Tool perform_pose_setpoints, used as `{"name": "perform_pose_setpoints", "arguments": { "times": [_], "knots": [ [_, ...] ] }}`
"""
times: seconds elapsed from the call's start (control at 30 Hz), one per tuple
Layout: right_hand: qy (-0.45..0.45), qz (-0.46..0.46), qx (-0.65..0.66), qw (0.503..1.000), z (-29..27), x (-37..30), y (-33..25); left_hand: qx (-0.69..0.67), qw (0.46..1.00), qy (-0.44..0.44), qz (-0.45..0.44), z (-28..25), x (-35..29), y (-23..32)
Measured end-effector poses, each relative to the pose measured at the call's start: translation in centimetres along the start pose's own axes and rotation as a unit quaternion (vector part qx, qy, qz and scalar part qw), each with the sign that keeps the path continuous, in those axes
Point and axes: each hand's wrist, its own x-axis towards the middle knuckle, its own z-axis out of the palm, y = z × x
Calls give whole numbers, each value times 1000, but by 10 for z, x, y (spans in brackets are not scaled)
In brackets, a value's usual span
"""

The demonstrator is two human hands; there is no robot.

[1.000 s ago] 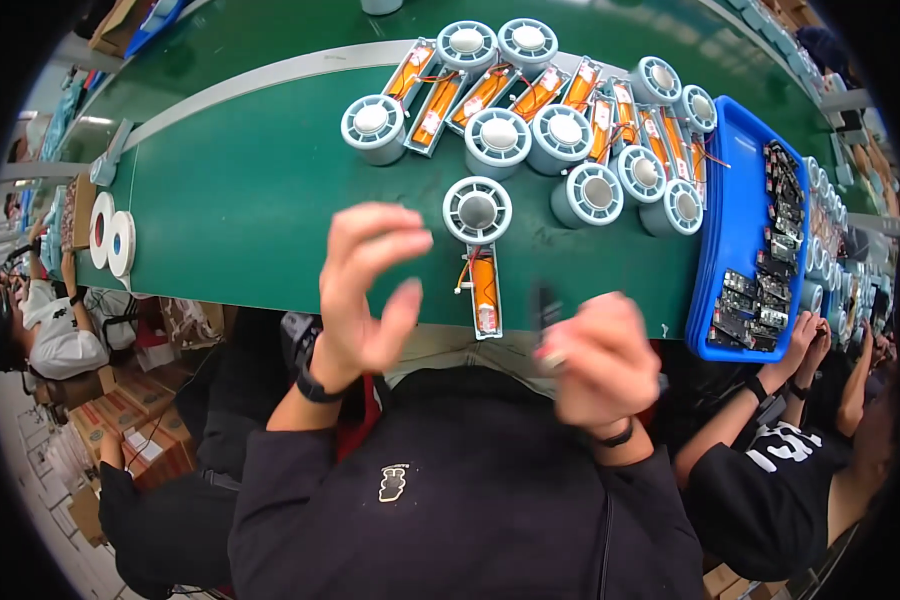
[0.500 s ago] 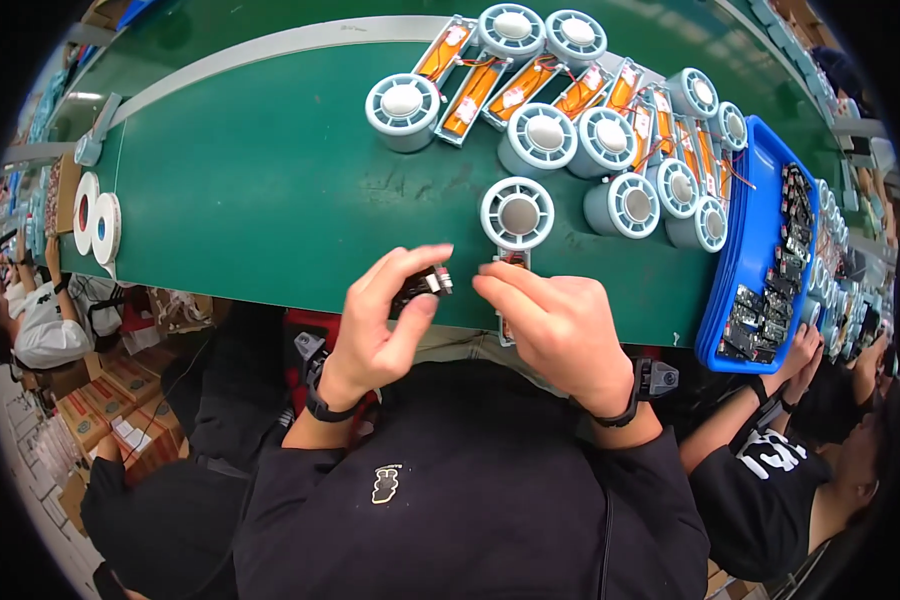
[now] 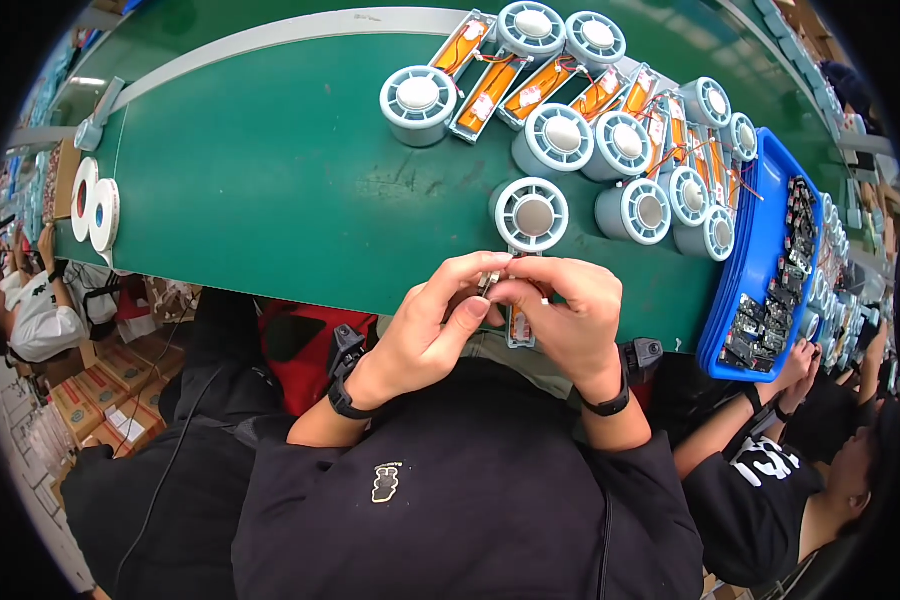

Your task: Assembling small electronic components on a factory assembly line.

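Observation:
My left hand (image 3: 438, 315) is closed, its thumb and fingers pinching a small dark circuit board (image 3: 487, 284) that my fingers mostly cover. My right hand (image 3: 572, 312) meets it, fingers curled in a pinch; what sits between them is hidden. A tiny white piece (image 3: 544, 301) shows by the right fingers. Just beyond both hands lies a light blue round fan-like unit (image 3: 532, 214) with a grey centre disc. Its narrow handle (image 3: 520, 328), open and orange inside, runs under my hands towards me.
Several similar units (image 3: 558, 138) with orange-filled handles and thin red wires lie at the far right of the green table (image 3: 270, 180). A stacked blue tray (image 3: 715, 350) holds several circuit boards. Tape rolls (image 3: 104, 215) stand far left. Co-workers sit on both sides.
My left hand has moved right with the circuit board, and my two hands now touch above the unit's handle. My right fingers have curled in towards the board.

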Motion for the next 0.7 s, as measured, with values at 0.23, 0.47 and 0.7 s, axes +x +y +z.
{"name": "perform_pose_setpoints", "arguments": {
  "times": [0.23, 0.47, 0.7],
  "knots": [
    [52, 75, 90, 992, 6, -5, 1, 16, 999, 50, 8, 0, 3, -1],
    [23, -28, -12, 999, 5, -3, -3, -15, 997, 68, 45, 3, 4, -5],
    [41, -86, -141, 985, 7, -7, -7, -6, 994, 90, 63, 10, 4, -1]
  ]
}}
